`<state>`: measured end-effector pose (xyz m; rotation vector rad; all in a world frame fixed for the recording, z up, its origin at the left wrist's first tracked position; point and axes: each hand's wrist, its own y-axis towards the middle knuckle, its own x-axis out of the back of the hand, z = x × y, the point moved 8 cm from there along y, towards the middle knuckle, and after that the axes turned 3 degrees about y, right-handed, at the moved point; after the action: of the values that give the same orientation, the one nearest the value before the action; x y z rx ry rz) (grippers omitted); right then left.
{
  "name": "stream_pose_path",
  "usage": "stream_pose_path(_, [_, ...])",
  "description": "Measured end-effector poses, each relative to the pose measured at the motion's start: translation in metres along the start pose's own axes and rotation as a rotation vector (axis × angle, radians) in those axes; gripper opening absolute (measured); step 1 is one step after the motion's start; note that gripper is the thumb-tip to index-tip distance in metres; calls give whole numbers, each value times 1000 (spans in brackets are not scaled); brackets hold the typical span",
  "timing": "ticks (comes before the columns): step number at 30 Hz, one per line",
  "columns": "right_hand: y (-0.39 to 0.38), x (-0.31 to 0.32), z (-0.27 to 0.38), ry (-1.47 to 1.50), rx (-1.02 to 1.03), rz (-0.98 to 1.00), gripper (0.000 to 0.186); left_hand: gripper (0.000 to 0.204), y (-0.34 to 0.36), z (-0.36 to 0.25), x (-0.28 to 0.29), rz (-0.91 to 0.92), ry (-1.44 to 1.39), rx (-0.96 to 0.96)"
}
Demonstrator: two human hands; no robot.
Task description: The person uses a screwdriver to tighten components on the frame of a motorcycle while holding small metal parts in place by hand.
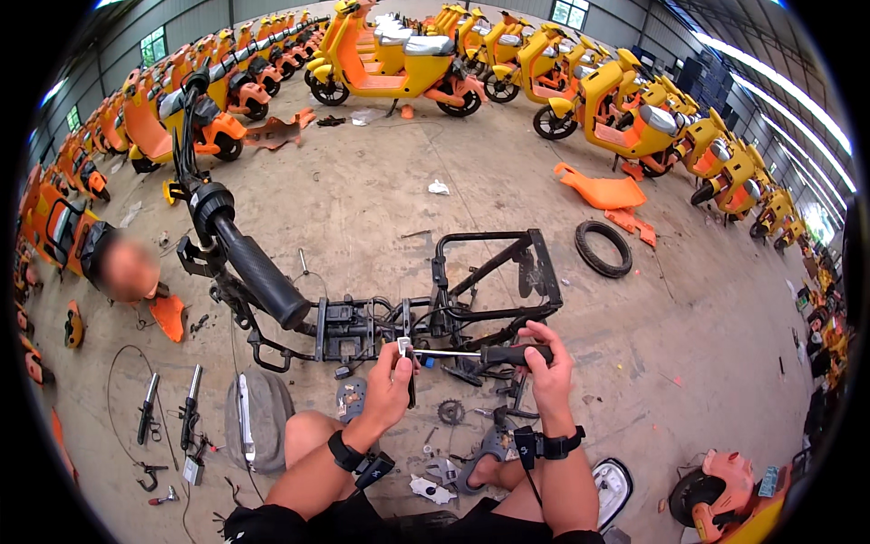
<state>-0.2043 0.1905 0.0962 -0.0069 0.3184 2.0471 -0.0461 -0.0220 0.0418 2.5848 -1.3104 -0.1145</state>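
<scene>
Holding a screwdriver (504, 355) is right grip (548, 360); pinching a white piece (404, 345) is left grip (390, 390); bare frame (340, 339) is looking unfinished.

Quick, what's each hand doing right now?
Left hand: closed, holding a small white piece.
Right hand: closed, holding a dark-handled screwdriver.

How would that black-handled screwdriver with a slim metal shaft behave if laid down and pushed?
The screwdriver probably won't bend: its shaft looks straight and metallic. It might roll in an arc, since its handle is thicker.
</scene>
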Motion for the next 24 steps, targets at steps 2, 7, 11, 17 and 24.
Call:
stream_pose_path(2, [1, 2, 6, -69, 73, 22, 40, 46, 1, 2, -1, -10, 43, 19])
stream_pose_path(7, [3, 6, -24, 46, -174, 17, 31, 38, 1, 7, 2, -39, -61, 33])
stream_pose_path(11, [-2, 3, -5, -31, -55, -28, 31, 38, 0, 1, -4, -11, -75, 41])
stream_pose_path(17, [0, 9, -17, -80, -92, -83, 26, 29, 3, 15, 1, -40, 112, 73])
stream_pose_path(24, [4, 4, -6, -75, 83, 0, 32, 26, 5, 22, -1, -32, 67, 91])
